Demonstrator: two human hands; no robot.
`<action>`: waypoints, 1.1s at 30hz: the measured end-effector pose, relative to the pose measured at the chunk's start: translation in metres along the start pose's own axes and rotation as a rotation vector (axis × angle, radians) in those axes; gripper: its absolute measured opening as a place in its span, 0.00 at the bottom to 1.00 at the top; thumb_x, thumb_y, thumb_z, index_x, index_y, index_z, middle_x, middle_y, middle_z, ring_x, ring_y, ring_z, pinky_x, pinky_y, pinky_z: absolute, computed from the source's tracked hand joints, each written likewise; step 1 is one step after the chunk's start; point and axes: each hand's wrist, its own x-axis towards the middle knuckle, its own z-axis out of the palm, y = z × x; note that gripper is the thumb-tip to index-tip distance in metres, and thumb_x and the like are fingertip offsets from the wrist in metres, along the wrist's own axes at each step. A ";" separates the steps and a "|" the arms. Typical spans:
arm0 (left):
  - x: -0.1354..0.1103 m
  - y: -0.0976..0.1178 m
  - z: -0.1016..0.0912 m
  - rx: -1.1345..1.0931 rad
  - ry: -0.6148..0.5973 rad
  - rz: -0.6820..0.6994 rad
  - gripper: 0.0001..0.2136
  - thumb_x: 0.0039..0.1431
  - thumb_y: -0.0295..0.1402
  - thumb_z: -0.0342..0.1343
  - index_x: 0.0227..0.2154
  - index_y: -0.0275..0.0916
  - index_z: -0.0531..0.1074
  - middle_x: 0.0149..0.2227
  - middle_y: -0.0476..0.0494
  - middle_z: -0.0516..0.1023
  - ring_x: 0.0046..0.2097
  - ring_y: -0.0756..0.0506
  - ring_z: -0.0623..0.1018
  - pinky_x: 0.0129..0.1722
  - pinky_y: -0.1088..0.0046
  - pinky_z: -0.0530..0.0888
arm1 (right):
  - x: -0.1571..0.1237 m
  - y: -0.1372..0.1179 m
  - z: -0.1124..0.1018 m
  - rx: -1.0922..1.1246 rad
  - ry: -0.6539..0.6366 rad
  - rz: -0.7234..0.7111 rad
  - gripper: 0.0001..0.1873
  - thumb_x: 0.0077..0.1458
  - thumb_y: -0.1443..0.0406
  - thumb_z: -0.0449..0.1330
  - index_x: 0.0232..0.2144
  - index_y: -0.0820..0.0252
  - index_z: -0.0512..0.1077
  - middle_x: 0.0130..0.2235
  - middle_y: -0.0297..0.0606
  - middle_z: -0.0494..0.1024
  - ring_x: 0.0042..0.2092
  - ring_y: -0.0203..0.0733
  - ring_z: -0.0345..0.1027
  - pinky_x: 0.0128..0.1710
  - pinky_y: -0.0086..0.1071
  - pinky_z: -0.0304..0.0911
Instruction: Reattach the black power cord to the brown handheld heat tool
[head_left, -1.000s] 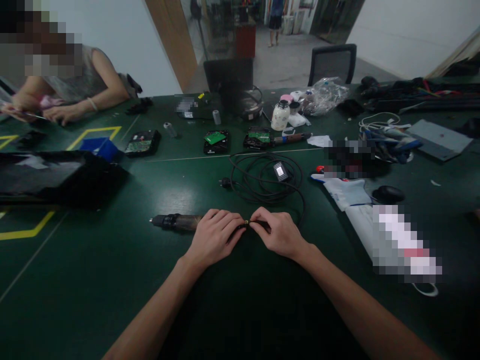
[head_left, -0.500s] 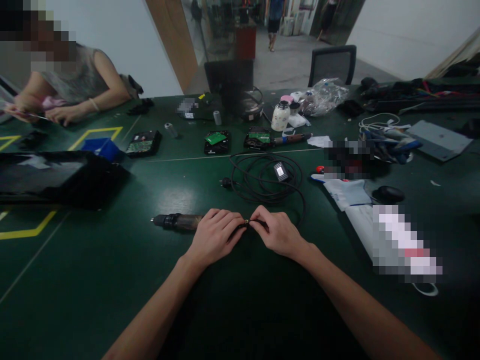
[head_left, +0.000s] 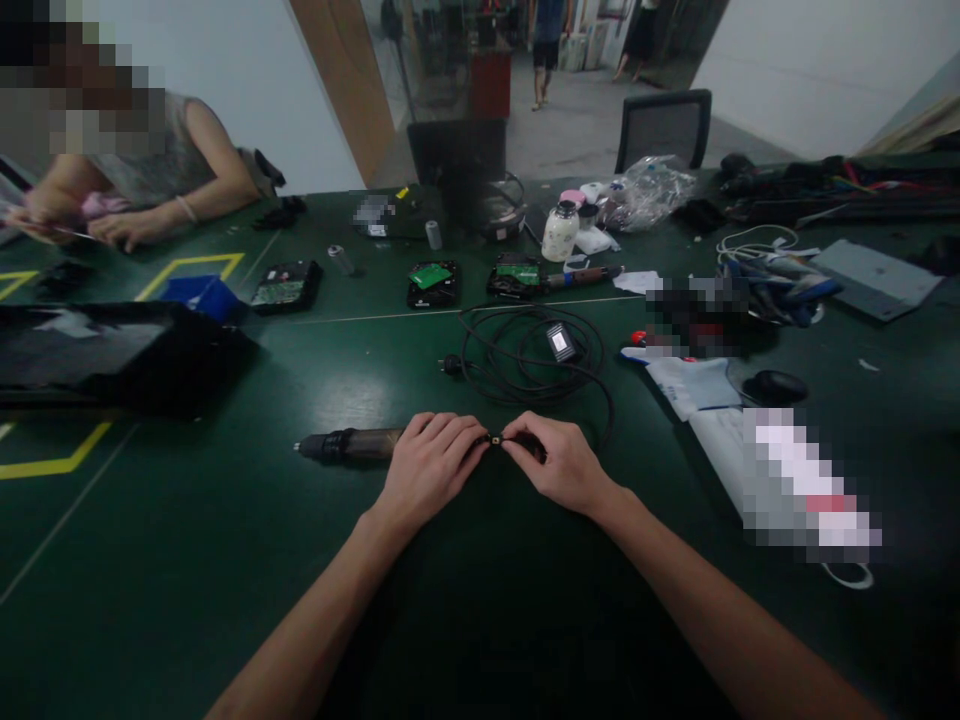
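A dark electric screwdriver (head_left: pixel 364 445) lies along the green table, its bit pointing left. My left hand (head_left: pixel 435 462) is closed over its rear end, hiding that part. Opposite it, my right hand (head_left: pixel 561 462) pinches the end of a black power cord (head_left: pixel 609 415). Between the fingertips of both hands shows a small brass-coloured connector (head_left: pixel 496 440); whether it is seated in the screwdriver I cannot tell. Just behind the hands the cord lies in loose coils, with a plug (head_left: pixel 450 365) and a labelled black block (head_left: pixel 561 342) on it.
Hard drives (head_left: pixel 435 284) stand in a row farther back, near a second screwdriver (head_left: pixel 589 277) and a bottle (head_left: pixel 560 232). At left are a black tray (head_left: pixel 90 350) and a blue bin (head_left: pixel 201 296). Gloves (head_left: pixel 697 385) and a mouse (head_left: pixel 776 385) lie right. A co-worker (head_left: pixel 172 170) sits far left.
The screwdriver has shifted slightly left along with my left hand. The small connector between my fingertips shows a little more. In the background, a walking person has moved.
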 end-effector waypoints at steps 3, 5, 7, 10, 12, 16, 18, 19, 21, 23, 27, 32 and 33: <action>0.002 -0.002 0.000 0.013 0.008 -0.026 0.09 0.71 0.34 0.56 0.50 0.42 0.75 0.52 0.44 0.82 0.51 0.42 0.80 0.51 0.58 0.70 | 0.001 0.002 0.003 0.012 0.043 -0.053 0.04 0.68 0.66 0.61 0.44 0.55 0.73 0.49 0.41 0.81 0.50 0.47 0.76 0.51 0.40 0.71; 0.002 -0.003 -0.001 0.014 -0.002 -0.021 0.09 0.71 0.34 0.56 0.50 0.42 0.75 0.52 0.44 0.82 0.51 0.42 0.79 0.50 0.58 0.70 | 0.001 0.002 0.004 0.009 0.049 -0.078 0.04 0.67 0.68 0.61 0.44 0.55 0.73 0.52 0.42 0.80 0.55 0.49 0.74 0.56 0.43 0.70; 0.002 -0.003 -0.002 0.017 -0.009 -0.009 0.10 0.71 0.34 0.56 0.51 0.42 0.75 0.53 0.44 0.82 0.51 0.41 0.79 0.50 0.58 0.70 | 0.002 0.001 0.003 -0.017 0.049 -0.086 0.04 0.68 0.68 0.61 0.43 0.54 0.74 0.53 0.42 0.80 0.56 0.49 0.74 0.56 0.45 0.70; 0.002 -0.003 -0.003 0.013 -0.009 -0.001 0.10 0.70 0.35 0.56 0.51 0.43 0.76 0.52 0.44 0.82 0.51 0.41 0.80 0.51 0.58 0.71 | 0.003 0.000 0.002 -0.077 0.061 -0.087 0.03 0.67 0.67 0.62 0.43 0.53 0.74 0.54 0.41 0.80 0.58 0.50 0.72 0.55 0.47 0.71; 0.001 -0.002 -0.003 -0.001 -0.006 -0.002 0.10 0.69 0.35 0.57 0.50 0.44 0.76 0.51 0.44 0.82 0.50 0.42 0.80 0.50 0.58 0.71 | 0.004 -0.001 0.001 -0.097 0.060 -0.092 0.03 0.67 0.67 0.62 0.42 0.53 0.74 0.56 0.41 0.79 0.60 0.51 0.70 0.55 0.48 0.71; 0.001 -0.002 -0.005 -0.034 -0.006 0.002 0.08 0.69 0.36 0.57 0.47 0.44 0.77 0.48 0.45 0.83 0.47 0.42 0.80 0.48 0.59 0.71 | 0.003 0.000 0.002 -0.100 0.026 -0.083 0.06 0.67 0.67 0.61 0.45 0.53 0.75 0.52 0.40 0.81 0.58 0.48 0.72 0.55 0.45 0.71; 0.000 -0.002 -0.005 -0.042 -0.013 0.007 0.08 0.69 0.36 0.57 0.46 0.43 0.77 0.48 0.45 0.83 0.47 0.43 0.80 0.48 0.59 0.71 | 0.002 0.001 0.002 -0.112 0.010 -0.074 0.06 0.68 0.66 0.62 0.46 0.53 0.75 0.49 0.40 0.81 0.56 0.48 0.73 0.54 0.43 0.71; 0.000 -0.002 -0.006 -0.044 -0.017 0.011 0.08 0.69 0.36 0.57 0.46 0.43 0.77 0.48 0.45 0.83 0.47 0.43 0.80 0.48 0.59 0.71 | 0.002 0.001 0.002 -0.119 0.001 -0.073 0.06 0.68 0.66 0.62 0.46 0.53 0.75 0.48 0.40 0.81 0.55 0.47 0.74 0.54 0.43 0.71; 0.000 -0.003 -0.006 -0.047 -0.022 0.017 0.08 0.69 0.36 0.57 0.47 0.43 0.76 0.48 0.46 0.83 0.47 0.43 0.80 0.48 0.59 0.71 | 0.002 0.001 0.002 -0.128 -0.011 -0.077 0.06 0.68 0.65 0.62 0.46 0.53 0.75 0.48 0.39 0.81 0.54 0.47 0.74 0.53 0.42 0.71; 0.000 -0.003 -0.007 -0.047 -0.022 0.020 0.08 0.69 0.36 0.57 0.47 0.43 0.76 0.48 0.46 0.83 0.47 0.43 0.80 0.48 0.59 0.71 | 0.002 0.001 0.002 -0.135 -0.013 -0.084 0.06 0.68 0.66 0.62 0.46 0.53 0.75 0.48 0.39 0.81 0.55 0.47 0.73 0.52 0.41 0.71; 0.000 -0.002 -0.007 -0.052 -0.015 0.025 0.09 0.69 0.35 0.57 0.48 0.43 0.77 0.48 0.45 0.83 0.47 0.43 0.81 0.48 0.59 0.71 | 0.002 0.000 0.003 -0.154 -0.017 -0.107 0.06 0.68 0.66 0.62 0.46 0.52 0.75 0.48 0.39 0.81 0.56 0.47 0.72 0.52 0.40 0.71; -0.001 -0.002 -0.006 -0.059 -0.012 0.019 0.09 0.69 0.35 0.57 0.48 0.44 0.77 0.49 0.45 0.83 0.48 0.43 0.81 0.48 0.59 0.72 | 0.002 0.000 0.004 -0.171 -0.023 -0.113 0.06 0.68 0.65 0.61 0.47 0.53 0.74 0.48 0.40 0.81 0.56 0.47 0.72 0.52 0.40 0.71; -0.001 -0.003 -0.006 -0.060 -0.009 0.017 0.09 0.69 0.35 0.57 0.48 0.44 0.77 0.49 0.45 0.83 0.48 0.43 0.80 0.48 0.59 0.72 | 0.002 -0.001 0.005 -0.173 -0.023 -0.115 0.06 0.69 0.65 0.61 0.47 0.53 0.74 0.48 0.40 0.81 0.56 0.48 0.72 0.52 0.40 0.71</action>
